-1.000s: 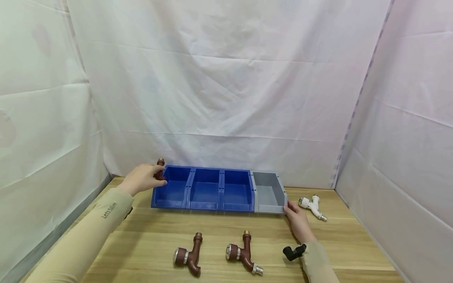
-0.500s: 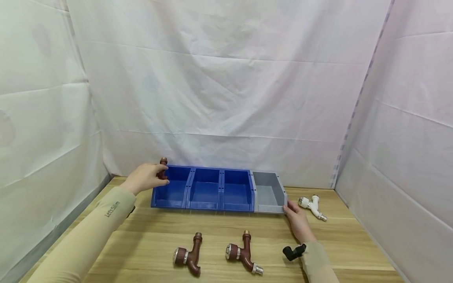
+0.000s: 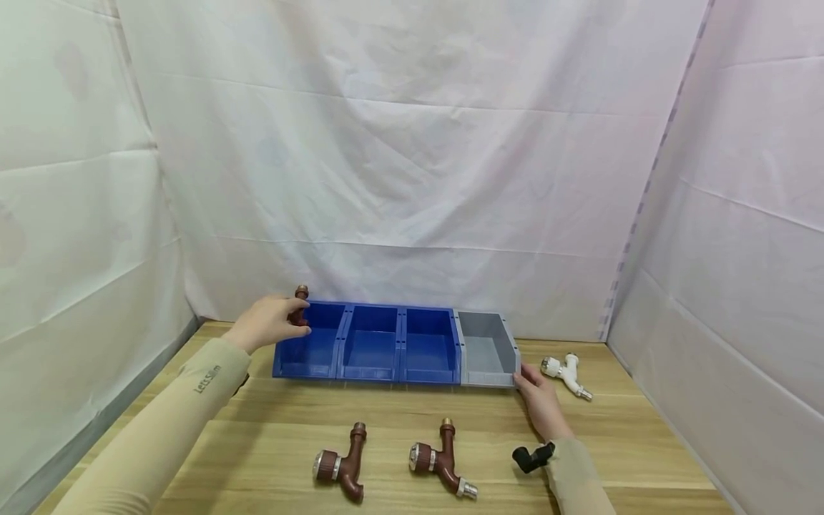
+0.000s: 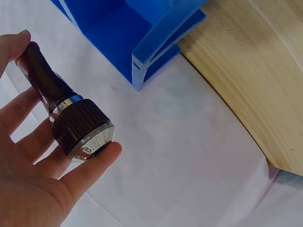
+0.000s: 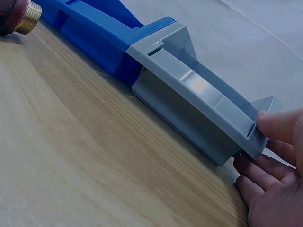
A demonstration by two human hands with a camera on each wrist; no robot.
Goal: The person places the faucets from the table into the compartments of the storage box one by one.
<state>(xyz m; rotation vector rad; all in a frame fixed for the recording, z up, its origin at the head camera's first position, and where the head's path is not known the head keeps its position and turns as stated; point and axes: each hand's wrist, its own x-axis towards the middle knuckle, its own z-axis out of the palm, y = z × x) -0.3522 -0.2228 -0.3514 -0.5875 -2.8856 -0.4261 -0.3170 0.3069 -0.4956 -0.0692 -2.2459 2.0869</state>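
Note:
My left hand point(image 3: 269, 323) holds a brown faucet point(image 4: 78, 116) above the leftmost blue bin point(image 3: 313, 350). In the left wrist view its ribbed knob with a silver cap lies against the fingers, and the thumb is at the far end of the body. Part of the faucet is hidden behind the hand in the head view. At the other end of the row, my right hand point(image 3: 541, 400) grips the front right corner of the grey bin point(image 5: 189, 111), thumb on the rim and fingers below it. The blue bins and the grey one stand joined side by side.
Two more brown faucets, a left one point(image 3: 341, 465) and a right one with a metal spout tip point(image 3: 444, 461), lie on the wooden table point(image 3: 270, 443) in front of the bins. A white faucet point(image 3: 568, 375) lies right of the grey bin. White cloth point(image 3: 412, 179) hangs behind.
My left hand has shifted slightly to the right with the brown faucet, further over the leftmost bin. My right hand keeps its grip on the grey bin's corner.

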